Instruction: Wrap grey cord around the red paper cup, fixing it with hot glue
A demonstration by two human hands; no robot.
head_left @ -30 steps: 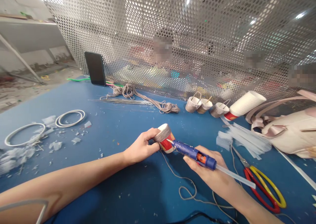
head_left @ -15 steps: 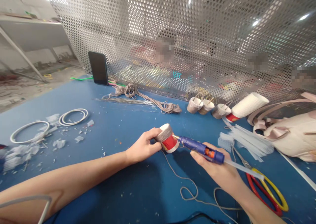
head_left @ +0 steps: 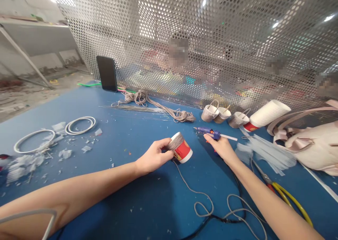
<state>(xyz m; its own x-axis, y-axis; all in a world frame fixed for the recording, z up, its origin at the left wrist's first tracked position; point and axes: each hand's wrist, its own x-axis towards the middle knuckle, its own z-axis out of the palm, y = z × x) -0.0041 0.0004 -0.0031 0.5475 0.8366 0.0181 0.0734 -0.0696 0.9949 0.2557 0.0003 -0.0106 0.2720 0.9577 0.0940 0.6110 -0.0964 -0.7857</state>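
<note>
My left hand (head_left: 156,157) grips a red and white paper cup (head_left: 183,151) between thumb and fingers. Grey cord is wound around part of the cup, and a loose length of the cord (head_left: 194,190) trails from it across the table. The cup lies tilted, its mouth turned up and away. My right hand (head_left: 221,147) is closed around a blue glue gun (head_left: 208,131), with a clear glue stick poking out of its back end. The gun's tip points left, beyond the cup and apart from it. Its black cable runs under my right forearm.
Several cord-wrapped cups (head_left: 210,113) and a stack of white cups (head_left: 270,116) stand at the back right. Nearby are clear glue sticks (head_left: 271,152), scissors (head_left: 286,197) and a pale bag (head_left: 314,145). Cord bundles (head_left: 139,97), a phone (head_left: 106,73) and white rings (head_left: 80,125) lie further left.
My right hand has carried the glue gun away from the cup, forward and lower toward the table. My left hand keeps the cup in nearly the same place.
</note>
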